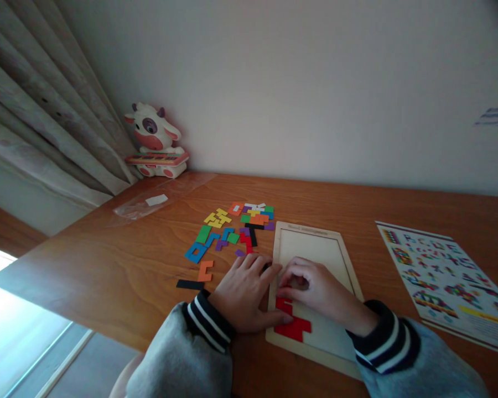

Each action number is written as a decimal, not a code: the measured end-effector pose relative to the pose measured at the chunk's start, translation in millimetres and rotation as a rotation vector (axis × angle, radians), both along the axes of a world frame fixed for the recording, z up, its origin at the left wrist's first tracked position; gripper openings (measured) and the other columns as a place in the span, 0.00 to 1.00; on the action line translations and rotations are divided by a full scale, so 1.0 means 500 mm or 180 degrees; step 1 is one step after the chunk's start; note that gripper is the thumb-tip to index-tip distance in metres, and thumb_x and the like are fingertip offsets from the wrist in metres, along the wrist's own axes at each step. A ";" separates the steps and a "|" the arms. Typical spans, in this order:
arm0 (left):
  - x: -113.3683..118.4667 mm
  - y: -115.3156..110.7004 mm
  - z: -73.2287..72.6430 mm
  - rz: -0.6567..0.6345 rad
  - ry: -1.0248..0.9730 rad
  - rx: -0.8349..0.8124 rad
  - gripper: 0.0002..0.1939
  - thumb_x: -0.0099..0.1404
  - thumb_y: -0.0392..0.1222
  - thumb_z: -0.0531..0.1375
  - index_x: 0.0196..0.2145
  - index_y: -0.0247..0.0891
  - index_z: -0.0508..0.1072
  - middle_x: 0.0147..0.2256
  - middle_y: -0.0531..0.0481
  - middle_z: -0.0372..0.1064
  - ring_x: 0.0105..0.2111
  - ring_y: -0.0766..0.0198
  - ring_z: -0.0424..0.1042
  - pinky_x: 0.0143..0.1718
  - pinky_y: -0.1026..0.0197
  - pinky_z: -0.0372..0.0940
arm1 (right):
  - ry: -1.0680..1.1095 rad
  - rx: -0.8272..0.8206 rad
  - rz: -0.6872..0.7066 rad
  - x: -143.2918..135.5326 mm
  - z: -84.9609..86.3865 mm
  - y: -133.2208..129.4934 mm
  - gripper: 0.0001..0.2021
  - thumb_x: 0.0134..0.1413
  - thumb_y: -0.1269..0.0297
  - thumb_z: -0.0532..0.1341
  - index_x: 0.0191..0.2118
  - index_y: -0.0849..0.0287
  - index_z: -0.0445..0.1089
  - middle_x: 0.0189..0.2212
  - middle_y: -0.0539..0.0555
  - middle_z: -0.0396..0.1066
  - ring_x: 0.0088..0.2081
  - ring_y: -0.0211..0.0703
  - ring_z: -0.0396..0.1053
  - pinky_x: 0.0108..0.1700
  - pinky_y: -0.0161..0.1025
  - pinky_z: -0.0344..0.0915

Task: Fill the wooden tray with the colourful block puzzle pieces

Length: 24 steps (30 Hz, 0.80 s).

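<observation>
A shallow wooden puzzle board [315, 349] lies in front of me, with red puzzle pieces [294, 328] in its near left corner. My left hand [249, 293] rests palm down across the board's left edge. Its fingers are stretched out and its thumb touches the red pieces. Over the board, my right hand [311, 284] is curled in a pinch, fingertips at the upper end of the red pieces. The pinched part of the red piece is mostly hidden by the fingers. Farther left, loose coloured pieces [218, 218] lie spread on the table, some partly behind my left hand.
A printed pattern sheet [448, 276] lies right of the board on the wooden table [120, 271]. At the back left stands a toy cow with a keyboard [157, 141], and a clear plastic bag [166, 198] lies before it. A curtain [45, 105] hangs at the left.
</observation>
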<state>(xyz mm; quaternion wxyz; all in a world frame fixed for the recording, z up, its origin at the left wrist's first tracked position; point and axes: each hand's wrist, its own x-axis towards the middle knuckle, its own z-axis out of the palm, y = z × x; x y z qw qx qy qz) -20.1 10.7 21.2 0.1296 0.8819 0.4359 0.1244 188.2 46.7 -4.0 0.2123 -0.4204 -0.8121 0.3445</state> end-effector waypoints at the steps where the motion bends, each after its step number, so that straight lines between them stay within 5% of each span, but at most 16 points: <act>1: 0.000 0.001 -0.001 -0.0011 -0.0011 0.0013 0.38 0.58 0.68 0.60 0.57 0.40 0.63 0.54 0.40 0.64 0.53 0.46 0.63 0.55 0.43 0.60 | -0.0011 -0.0029 0.0027 -0.001 0.001 -0.001 0.06 0.51 0.61 0.69 0.30 0.56 0.75 0.31 0.49 0.70 0.31 0.39 0.67 0.33 0.36 0.62; 14: -0.001 0.001 0.002 0.0063 0.0003 0.0168 0.29 0.67 0.61 0.54 0.56 0.39 0.65 0.53 0.40 0.66 0.53 0.49 0.64 0.55 0.44 0.62 | 0.0225 0.0014 -0.0108 -0.012 0.007 -0.008 0.12 0.64 0.57 0.56 0.36 0.57 0.73 0.32 0.52 0.74 0.33 0.41 0.69 0.36 0.37 0.64; 24: -0.031 0.018 -0.033 0.0733 0.0275 0.0595 0.20 0.73 0.48 0.50 0.58 0.38 0.65 0.60 0.41 0.63 0.60 0.50 0.60 0.61 0.44 0.57 | 0.0273 0.0160 -0.0176 -0.012 0.000 -0.011 0.13 0.66 0.57 0.54 0.35 0.57 0.72 0.31 0.51 0.73 0.32 0.41 0.69 0.37 0.37 0.64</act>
